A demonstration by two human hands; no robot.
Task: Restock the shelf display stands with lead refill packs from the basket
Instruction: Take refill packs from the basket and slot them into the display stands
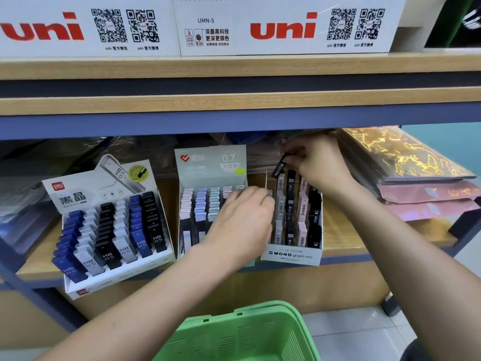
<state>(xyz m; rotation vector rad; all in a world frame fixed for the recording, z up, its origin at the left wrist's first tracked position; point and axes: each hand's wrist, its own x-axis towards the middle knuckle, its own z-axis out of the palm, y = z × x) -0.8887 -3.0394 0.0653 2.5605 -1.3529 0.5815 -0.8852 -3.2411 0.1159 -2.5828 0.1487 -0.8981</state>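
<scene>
Three display stands sit on the lower shelf: a Deli HB 0.5 stand [114,225] at left, a pale green 0.7 stand [210,175] in the middle and a white MONO graph stand [291,255] at right. My right hand [320,165] pinches a black lead refill pack [279,165], tilted above the back row of the MONO stand. My left hand [244,220] lies over the right side of the 0.7 stand, fingers curled at the MONO stand's left wall; whether it holds anything is hidden. A green basket [242,334] is below, between my arms.
White uni boxes [283,29] line the upper shelf. Glossy gold and pink folders [406,165] are stacked right of the MONO stand. Wrapped stock lies behind the stands and at far left. The shelf board overhead [234,105] hangs low above my right hand.
</scene>
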